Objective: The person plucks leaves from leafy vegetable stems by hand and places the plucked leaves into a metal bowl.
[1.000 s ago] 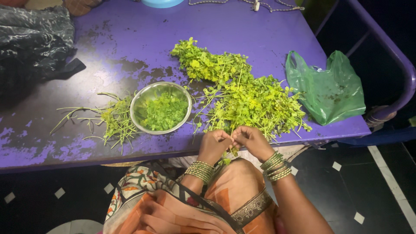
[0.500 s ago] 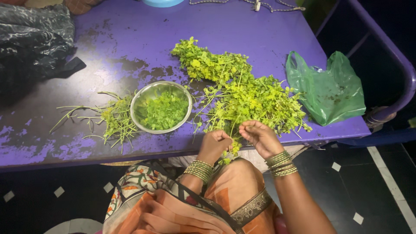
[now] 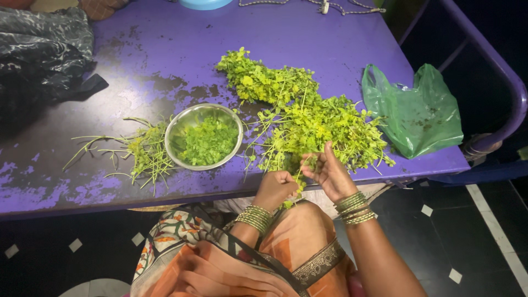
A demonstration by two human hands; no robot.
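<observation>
My left hand (image 3: 275, 187) is closed on a leafy green sprig (image 3: 297, 184) at the near edge of the purple table (image 3: 165, 49). My right hand (image 3: 328, 170) is raised just beside it, fingers pinching the top of the same sprig. Both wrists wear green bangles. Right behind my hands lies a large heap of leafy stalks (image 3: 308, 118). A steel bowl (image 3: 204, 136) with plucked leaves stands to the left, and a small pile of bare stems (image 3: 140, 151) lies left of the bowl.
A green plastic bag (image 3: 415, 113) lies at the table's right end. Dark cloth (image 3: 38, 49) covers the far left corner. A cord (image 3: 308, 4) and a blue object (image 3: 204, 3) sit at the far edge. The floor below has dark tiles.
My right hand has drawn away from my left hand and risen up along the sprig toward the heap. My left hand has stayed at the table edge, holding the sprig.
</observation>
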